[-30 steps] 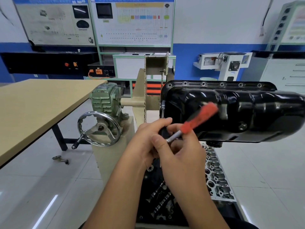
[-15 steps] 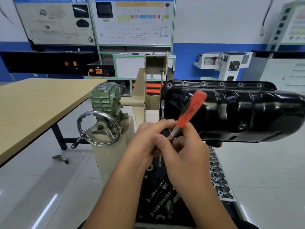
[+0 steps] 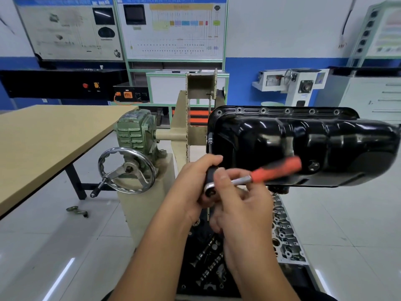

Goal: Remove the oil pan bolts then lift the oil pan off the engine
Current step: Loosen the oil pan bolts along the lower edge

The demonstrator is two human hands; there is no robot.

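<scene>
Left hand (image 3: 195,185): I grip the ratchet (image 3: 256,177) head.
Right hand (image 3: 243,205): fingers steady its shank.
Handle axis: points right, across oil pan (image 3: 303,137).
Bolt: just above left hand.

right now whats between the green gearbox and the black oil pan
In the head view, the beige upright of the engine stand stands between the green gearbox and the oil pan, with its horizontal shaft running across.

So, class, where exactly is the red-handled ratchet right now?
In the head view, the red-handled ratchet sits centre frame, against the near face of the black oil pan. Its head is between the left hand and right hand, handle pointing right.
</scene>
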